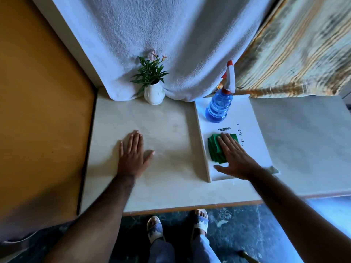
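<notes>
**Right hand flat on the green cloth**

The folded green cloth (214, 150) lies on the white board (254, 130), pressed flat under the straight fingers of the right hand (235, 158). Dark smudges (224, 128) sit just beyond the fingertips, and the blue spray bottle (218, 109) stands farther back. The left hand (133, 156) rests palm down on the counter (161, 120), fingers straight and holding nothing, well apart from the cloth.

Head cam, steep downward, close.

The cloth (214, 149) lies on the board (254, 133), under my right hand (234, 155); the spray bottle (218, 109) stands behind it. My left hand (133, 154) rests on the table (171, 183) left of the board, with the potted plant (152, 86) behind.
</notes>
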The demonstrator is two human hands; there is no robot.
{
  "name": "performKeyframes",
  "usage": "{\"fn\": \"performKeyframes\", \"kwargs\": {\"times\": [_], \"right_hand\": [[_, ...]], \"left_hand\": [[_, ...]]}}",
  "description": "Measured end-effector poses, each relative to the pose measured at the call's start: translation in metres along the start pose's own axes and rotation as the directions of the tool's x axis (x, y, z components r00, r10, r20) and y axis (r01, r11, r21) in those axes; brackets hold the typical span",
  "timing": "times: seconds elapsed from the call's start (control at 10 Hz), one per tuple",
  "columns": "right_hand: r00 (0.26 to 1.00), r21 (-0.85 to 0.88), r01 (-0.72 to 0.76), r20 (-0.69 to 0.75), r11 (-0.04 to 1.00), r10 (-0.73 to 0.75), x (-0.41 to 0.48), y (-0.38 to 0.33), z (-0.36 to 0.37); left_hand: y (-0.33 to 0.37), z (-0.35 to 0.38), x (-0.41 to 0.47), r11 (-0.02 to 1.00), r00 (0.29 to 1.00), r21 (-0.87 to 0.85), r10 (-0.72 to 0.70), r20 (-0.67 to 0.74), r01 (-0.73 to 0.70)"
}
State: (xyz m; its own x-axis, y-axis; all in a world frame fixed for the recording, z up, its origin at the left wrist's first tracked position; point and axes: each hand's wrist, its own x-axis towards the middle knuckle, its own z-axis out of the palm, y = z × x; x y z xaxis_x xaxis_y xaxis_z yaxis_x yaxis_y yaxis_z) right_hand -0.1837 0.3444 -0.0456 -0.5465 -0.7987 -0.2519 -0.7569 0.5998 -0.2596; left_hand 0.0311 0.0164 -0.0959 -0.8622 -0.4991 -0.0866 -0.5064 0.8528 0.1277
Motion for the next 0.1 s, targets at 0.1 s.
{"fn": "performKeyframes", "kwargs": {"times": [0.1], "right_hand": [[0.998,-0.064,0.035,-0.047,0.997,-0.039,0.0061,-0.0126,-0.0176]], "left_hand": [[0.003,-0.0169,0.0031,1.0,0.997,0.004,0.023,0.077,-0.024]]}}
